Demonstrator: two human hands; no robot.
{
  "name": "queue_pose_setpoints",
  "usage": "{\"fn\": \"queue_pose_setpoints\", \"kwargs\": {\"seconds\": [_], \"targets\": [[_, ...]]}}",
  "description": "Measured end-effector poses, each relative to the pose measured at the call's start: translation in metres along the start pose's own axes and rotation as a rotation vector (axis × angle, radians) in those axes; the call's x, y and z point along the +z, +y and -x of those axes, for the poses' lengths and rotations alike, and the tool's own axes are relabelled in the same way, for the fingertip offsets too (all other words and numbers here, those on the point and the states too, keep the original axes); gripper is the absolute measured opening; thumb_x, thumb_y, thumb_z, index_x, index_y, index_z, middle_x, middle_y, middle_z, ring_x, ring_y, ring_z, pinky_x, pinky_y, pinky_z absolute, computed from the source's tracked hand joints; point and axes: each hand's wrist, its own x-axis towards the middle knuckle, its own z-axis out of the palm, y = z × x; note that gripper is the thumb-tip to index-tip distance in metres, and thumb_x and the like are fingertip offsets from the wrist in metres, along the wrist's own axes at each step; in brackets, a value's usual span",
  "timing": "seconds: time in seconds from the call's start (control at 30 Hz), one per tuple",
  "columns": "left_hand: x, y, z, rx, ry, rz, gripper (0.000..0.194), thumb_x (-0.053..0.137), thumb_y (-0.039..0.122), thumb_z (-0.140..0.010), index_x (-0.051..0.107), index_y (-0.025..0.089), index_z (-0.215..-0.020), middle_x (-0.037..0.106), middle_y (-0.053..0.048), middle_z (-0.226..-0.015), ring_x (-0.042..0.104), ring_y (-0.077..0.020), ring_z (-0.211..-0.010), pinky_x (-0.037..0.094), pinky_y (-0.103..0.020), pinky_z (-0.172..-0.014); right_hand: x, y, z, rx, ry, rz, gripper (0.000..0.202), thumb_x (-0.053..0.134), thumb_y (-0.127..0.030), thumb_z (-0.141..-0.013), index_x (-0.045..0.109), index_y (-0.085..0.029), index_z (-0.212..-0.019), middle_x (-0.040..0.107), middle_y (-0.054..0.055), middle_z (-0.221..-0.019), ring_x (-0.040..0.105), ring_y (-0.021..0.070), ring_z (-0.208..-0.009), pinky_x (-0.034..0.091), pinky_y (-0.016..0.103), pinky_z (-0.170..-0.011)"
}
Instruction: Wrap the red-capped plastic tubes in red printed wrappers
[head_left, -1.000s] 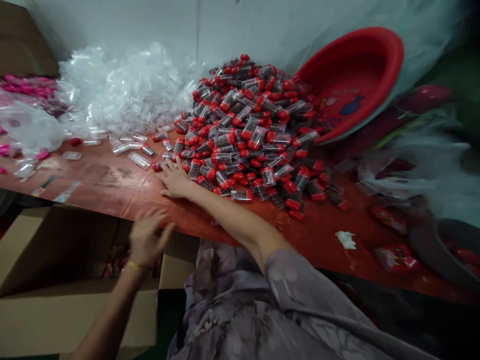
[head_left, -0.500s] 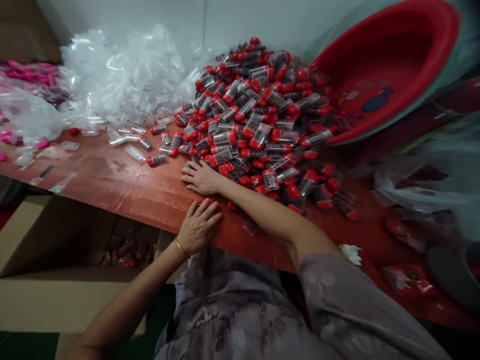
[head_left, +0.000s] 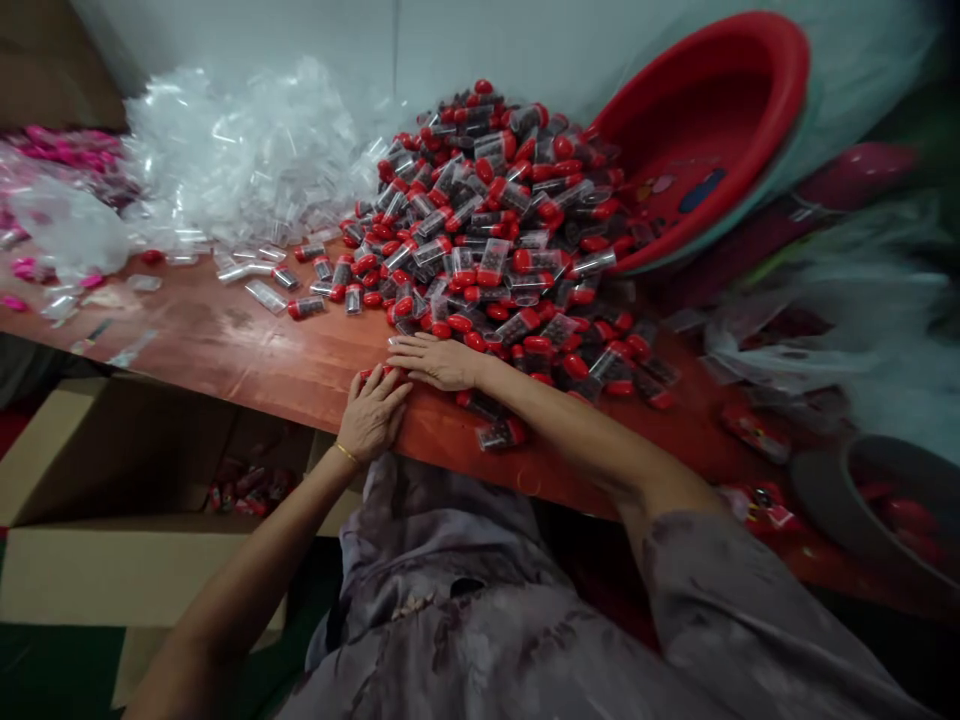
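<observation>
Beside the front edge of the table, my left hand (head_left: 371, 415) lies palm down with its fingers stretched over a small red piece (head_left: 375, 374), mostly covered by them. Just to its right, my right hand (head_left: 439, 362) is flat with fingers extended, its fingertips close to the left fingers. It lies at the near edge of a big heap of small clear containers with red caps (head_left: 491, 260) and dark contents. Under my right forearm, a loose red-capped container (head_left: 501, 433) lies near the table edge. What is beneath my palms is hidden.
Clear plastic tubes (head_left: 247, 150) are piled at the back left, with pink pieces (head_left: 71, 148) beyond. A red basin (head_left: 720, 120) leans behind the heap at right. An open cardboard box (head_left: 142, 555) holding red items stands below the table. A grey bowl (head_left: 840, 490) sits far right.
My right hand has come nearer to my left hand, fingers now pointing at it. Red-capped containers show more plainly below my right forearm. The view has shifted slightly.
</observation>
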Motion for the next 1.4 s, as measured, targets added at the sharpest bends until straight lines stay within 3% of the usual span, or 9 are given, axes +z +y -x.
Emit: {"fn": "queue_pose_setpoints", "kwargs": {"seconds": [0.23, 0.4, 0.5, 0.6, 0.8, 0.9, 1.13, 1.27, 1.4], "targets": [[0.007, 0.019, -0.003, -0.121, 0.129, 0.129, 0.057, 0.045, 0.038, -0.088, 0.039, 0.016, -0.140, 0.044, -0.012, -0.143, 0.031, -0.0292, -0.137, 0.019, -0.051, -0.112, -0.011, -0.071, 0.066, 0.243, -0.029, 0.050, 0.065, 0.044, -0.055, -0.088, 0.043, -0.014, -0.137, 0.038, 0.018, -0.146, 0.029, 0.0339, -0.138, 0.017, 0.059, -0.110], [0.010, 0.004, -0.001, -0.261, 0.219, 0.185, 0.041, 0.038, 0.033, -0.092, 0.058, 0.019, -0.124, 0.051, -0.012, -0.138, 0.034, -0.0295, -0.136, 0.025, -0.056, -0.110, -0.008, -0.056, 0.092, 0.236, 0.012, 0.096, 0.047, 0.046, -0.043, -0.091, 0.058, -0.013, -0.125, 0.055, 0.013, -0.134, 0.037, 0.0313, -0.134, 0.022, 0.054, -0.111], [0.017, 0.008, -0.002, -0.152, 0.206, 0.234, 0.037, 0.040, 0.030, -0.091, 0.063, 0.017, -0.117, 0.059, -0.012, -0.129, 0.046, -0.0245, -0.128, 0.027, -0.050, -0.112, -0.011, -0.043, 0.096, 0.206, 0.066, 0.093, 0.037, 0.047, -0.038, -0.091, 0.064, -0.015, -0.115, 0.062, 0.011, -0.126, 0.043, 0.0298, -0.130, 0.025, 0.053, -0.110], [0.025, 0.025, -0.004, -0.106, 0.225, 0.236, 0.037, 0.044, 0.030, -0.090, 0.062, 0.016, -0.119, 0.058, -0.012, -0.130, 0.048, -0.0234, -0.126, 0.028, -0.047, -0.113, -0.013, -0.055, 0.095, 0.278, 0.145, 0.095, 0.033, 0.049, -0.038, -0.091, 0.066, -0.016, -0.109, 0.064, 0.011, -0.121, 0.047, 0.0285, -0.126, 0.029, 0.051, -0.106], [0.033, 0.046, -0.006, -0.205, 0.279, 0.298, 0.039, 0.043, 0.028, -0.090, 0.060, 0.013, -0.122, 0.054, -0.013, -0.135, 0.036, -0.0284, -0.135, 0.031, -0.049, -0.111, -0.009, -0.115, 0.067, 0.909, 0.263, 0.142, 0.050, 0.047, -0.060, -0.085, 0.069, -0.016, -0.086, 0.069, 0.010, -0.082, 0.057, 0.0248, -0.086, 0.039, 0.036, -0.075], [0.035, 0.043, -0.004, -0.236, 0.302, 0.407, 0.040, 0.039, 0.022, -0.090, 0.057, 0.016, -0.125, 0.050, -0.010, -0.139, 0.031, -0.0268, -0.138, 0.031, -0.048, -0.111, -0.003, -0.127, 0.048, 1.056, 0.249, 0.112, 0.052, 0.046, -0.063, -0.084, 0.068, -0.017, -0.082, 0.068, 0.010, -0.082, 0.056, 0.0234, -0.083, 0.036, 0.032, -0.068], [0.032, 0.046, -0.002, -0.288, 0.322, 0.493, 0.046, 0.038, 0.027, -0.092, 0.044, 0.019, -0.136, 0.037, -0.012, -0.148, 0.036, -0.0213, -0.135, 0.033, -0.040, -0.110, 0.003, -0.119, 0.041, 1.082, 0.273, -0.042, 0.028, 0.046, -0.034, -0.093, 0.069, -0.022, -0.083, 0.070, 0.005, -0.085, 0.059, 0.0176, -0.078, 0.037, 0.027, -0.070], [0.025, 0.050, -0.002, -0.356, 0.338, 0.455, 0.053, 0.043, 0.036, -0.090, 0.040, 0.016, -0.139, 0.034, -0.017, -0.149, 0.029, -0.0251, -0.139, 0.025, -0.046, -0.112, -0.001, -0.116, 0.054, 1.030, 0.554, -0.199, 0.029, 0.045, -0.035, -0.091, 0.068, -0.021, -0.085, 0.068, 0.005, -0.082, 0.059, 0.0160, -0.072, 0.041, 0.026, -0.068], [0.012, 0.053, -0.003, -0.438, 0.432, 0.591, 0.045, 0.050, 0.043, -0.086, 0.058, 0.020, -0.123, 0.042, -0.014, -0.144, 0.026, -0.0285, -0.140, 0.020, -0.053, -0.112, -0.010, -0.120, 0.063, 0.935, 0.772, -0.471, 0.025, 0.048, -0.034, -0.087, 0.063, -0.020, -0.074, 0.062, 0.002, -0.071, 0.054, 0.0142, -0.064, 0.042, 0.026, -0.063]]}}
